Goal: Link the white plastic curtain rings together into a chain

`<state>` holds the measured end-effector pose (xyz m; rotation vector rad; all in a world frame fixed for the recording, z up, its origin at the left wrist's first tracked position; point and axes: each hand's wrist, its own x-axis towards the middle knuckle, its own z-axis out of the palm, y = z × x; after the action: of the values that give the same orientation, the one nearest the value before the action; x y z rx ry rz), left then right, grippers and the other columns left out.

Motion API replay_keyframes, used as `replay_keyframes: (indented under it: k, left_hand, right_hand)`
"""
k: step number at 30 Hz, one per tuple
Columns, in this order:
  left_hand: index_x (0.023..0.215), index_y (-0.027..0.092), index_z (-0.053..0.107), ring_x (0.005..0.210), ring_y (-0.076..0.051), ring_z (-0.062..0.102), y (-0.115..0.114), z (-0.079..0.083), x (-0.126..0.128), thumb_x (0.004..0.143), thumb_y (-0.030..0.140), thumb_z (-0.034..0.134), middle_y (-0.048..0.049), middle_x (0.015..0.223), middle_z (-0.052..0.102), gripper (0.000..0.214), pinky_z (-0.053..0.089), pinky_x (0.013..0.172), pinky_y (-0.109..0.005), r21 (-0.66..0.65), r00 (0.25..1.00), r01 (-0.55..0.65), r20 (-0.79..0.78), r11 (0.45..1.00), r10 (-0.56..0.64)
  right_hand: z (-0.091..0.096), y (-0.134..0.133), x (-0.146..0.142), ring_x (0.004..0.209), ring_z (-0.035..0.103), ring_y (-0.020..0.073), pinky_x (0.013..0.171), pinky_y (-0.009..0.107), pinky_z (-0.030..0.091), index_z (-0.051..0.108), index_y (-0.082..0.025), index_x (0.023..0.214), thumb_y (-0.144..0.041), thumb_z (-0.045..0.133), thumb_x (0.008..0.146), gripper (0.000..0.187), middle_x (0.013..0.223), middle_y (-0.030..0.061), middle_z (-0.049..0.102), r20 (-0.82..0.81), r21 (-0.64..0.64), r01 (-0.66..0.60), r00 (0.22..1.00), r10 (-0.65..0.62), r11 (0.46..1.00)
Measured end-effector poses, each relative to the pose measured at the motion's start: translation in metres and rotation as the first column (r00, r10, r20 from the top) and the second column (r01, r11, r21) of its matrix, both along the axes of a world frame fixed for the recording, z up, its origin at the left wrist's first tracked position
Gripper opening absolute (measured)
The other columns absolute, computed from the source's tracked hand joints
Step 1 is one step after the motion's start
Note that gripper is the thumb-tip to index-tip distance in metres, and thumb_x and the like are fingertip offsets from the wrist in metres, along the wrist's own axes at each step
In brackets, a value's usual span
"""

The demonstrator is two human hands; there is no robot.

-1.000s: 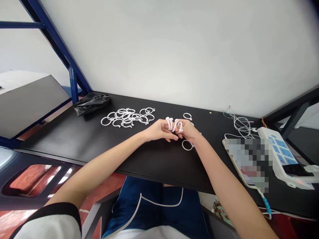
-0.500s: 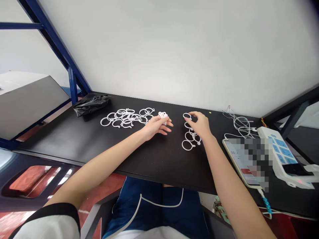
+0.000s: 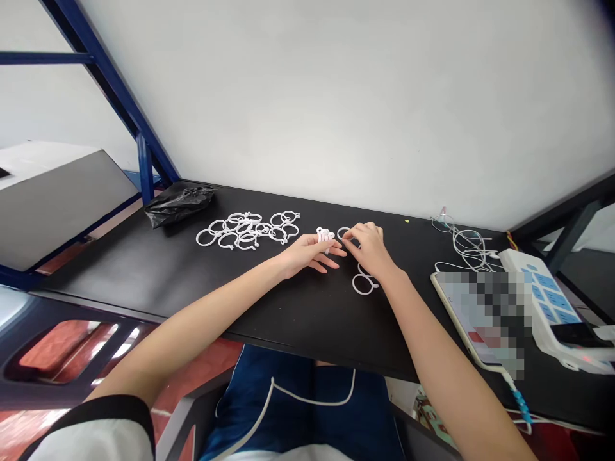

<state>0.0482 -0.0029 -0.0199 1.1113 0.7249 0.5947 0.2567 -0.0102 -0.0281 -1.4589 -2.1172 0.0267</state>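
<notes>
My left hand [image 3: 314, 253] is closed around a bunch of small white plastic pieces [image 3: 325, 234] with round eyelets at their tops; their lower parts are hidden in the palm. Close by on the right, my right hand [image 3: 371, 246] pinches a thin white curtain ring [image 3: 343, 233] between thumb and fingertips. Beneath and in front of that hand lie a few more curtain rings [image 3: 362, 285], partly covered by it. Left of my left hand, a loose pile of white curtain rings [image 3: 245, 229] with small eyelets lies spread on the black tabletop [image 3: 283, 314].
A crumpled black plastic bag [image 3: 179, 206] lies at the far left. On the right are a phone [image 3: 454, 307] with a cable plugged in, a white power strip [image 3: 542, 320], tangled white cords [image 3: 469, 246] and glasses [image 3: 442, 219]. A wall stands behind the table.
My right hand has moved left with a curtain ring, close to my left hand. My left hand has shifted slightly right, still gripping the white pieces.
</notes>
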Motion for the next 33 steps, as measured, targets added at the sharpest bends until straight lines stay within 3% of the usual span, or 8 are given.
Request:
replay_keyframes:
  k: [4, 8, 13, 16, 21, 27, 33]
  left_hand:
    - [0.103, 0.017, 0.069, 0.077, -0.017, 0.074, 0.003, 0.002, 0.001, 0.086, 0.054, 0.065, -0.0124, 0.121, 0.071, 0.041, 0.055, 0.056, -0.02, -0.047, 0.995, -0.102, 0.009, 0.994, 0.102]
    - [0.102, 0.017, 0.07, 0.075, -0.015, 0.072, 0.007, 0.001, 0.0, 0.087, 0.062, 0.058, -0.0112, 0.126, 0.068, 0.049, 0.054, 0.055, -0.02, -0.119, 0.988, -0.134, 0.063, 0.984, 0.142]
    - [0.099, 0.016, 0.07, 0.072, -0.012, 0.07, 0.011, -0.001, -0.002, 0.088, 0.062, 0.056, -0.0101, 0.123, 0.069, 0.049, 0.051, 0.055, -0.018, -0.158, 0.98, -0.158, 0.098, 0.975, 0.175]
    - [0.099, 0.017, 0.07, 0.076, -0.013, 0.07, 0.01, -0.001, -0.002, 0.083, 0.063, 0.063, -0.0088, 0.121, 0.069, 0.048, 0.051, 0.056, -0.019, -0.135, 0.98, -0.166, 0.087, 0.977, 0.178]
    - [0.096, 0.017, 0.07, 0.088, -0.017, 0.07, 0.006, -0.001, -0.001, 0.071, 0.053, 0.08, -0.0074, 0.112, 0.069, 0.044, 0.052, 0.061, -0.021, -0.056, 0.979, -0.194, 0.046, 0.979, 0.196]
    - [0.094, 0.015, 0.069, 0.087, -0.016, 0.068, 0.005, -0.004, 0.001, 0.066, 0.049, 0.085, -0.0069, 0.098, 0.069, 0.046, 0.049, 0.063, -0.021, -0.011, 0.98, -0.2, 0.018, 0.98, 0.2]
    - [0.094, 0.017, 0.071, 0.086, -0.015, 0.067, 0.005, -0.004, 0.0, 0.067, 0.048, 0.085, -0.0057, 0.097, 0.07, 0.044, 0.049, 0.064, -0.021, 0.017, 0.983, -0.181, 0.043, 0.983, 0.181]
  right_hand:
    - [0.009, -0.007, -0.011, 0.083, 0.055, 0.0228, 0.074, 0.036, 0.047, 0.063, -0.023, 0.084, -0.026, 0.054, 0.092, 0.013, 0.083, 0.0052, 0.067, -0.225, 0.05, -0.041, 0.973, 0.051, 0.998]
    - [0.012, -0.013, -0.022, 0.077, 0.061, 0.0193, 0.072, 0.035, 0.052, 0.067, -0.023, 0.091, -0.023, 0.059, 0.087, 0.009, 0.086, 0.0038, 0.068, -0.358, 0.064, -0.075, 0.929, 0.093, 0.995]
    - [0.011, -0.013, -0.025, 0.086, 0.068, 0.0212, 0.077, 0.037, 0.056, 0.069, -0.024, 0.085, -0.019, 0.054, 0.086, 0.016, 0.093, 0.0048, 0.072, -0.359, 0.083, -0.164, 0.915, 0.183, 0.983]
    - [0.009, -0.011, -0.022, 0.09, 0.07, 0.0219, 0.083, 0.039, 0.056, 0.071, -0.024, 0.078, -0.017, 0.053, 0.086, 0.02, 0.095, 0.0048, 0.074, -0.348, 0.097, -0.177, 0.916, 0.2, 0.979]
    - [0.005, -0.009, -0.021, 0.087, 0.071, 0.0208, 0.075, 0.035, 0.057, 0.073, -0.023, 0.08, -0.011, 0.048, 0.082, 0.028, 0.098, 0.0057, 0.074, -0.295, 0.138, -0.202, 0.926, 0.235, 0.97]
    - [0.005, -0.012, -0.026, 0.082, 0.07, 0.02, 0.071, 0.034, 0.056, 0.071, -0.023, 0.076, -0.008, 0.047, 0.079, 0.028, 0.093, 0.0055, 0.074, -0.303, 0.183, -0.152, 0.931, 0.203, 0.971]
    - [0.007, -0.013, -0.029, 0.078, 0.069, 0.0199, 0.072, 0.034, 0.055, 0.067, -0.024, 0.07, -0.015, 0.052, 0.084, 0.023, 0.083, 0.0043, 0.073, -0.341, 0.202, -0.075, 0.929, 0.142, 0.976]
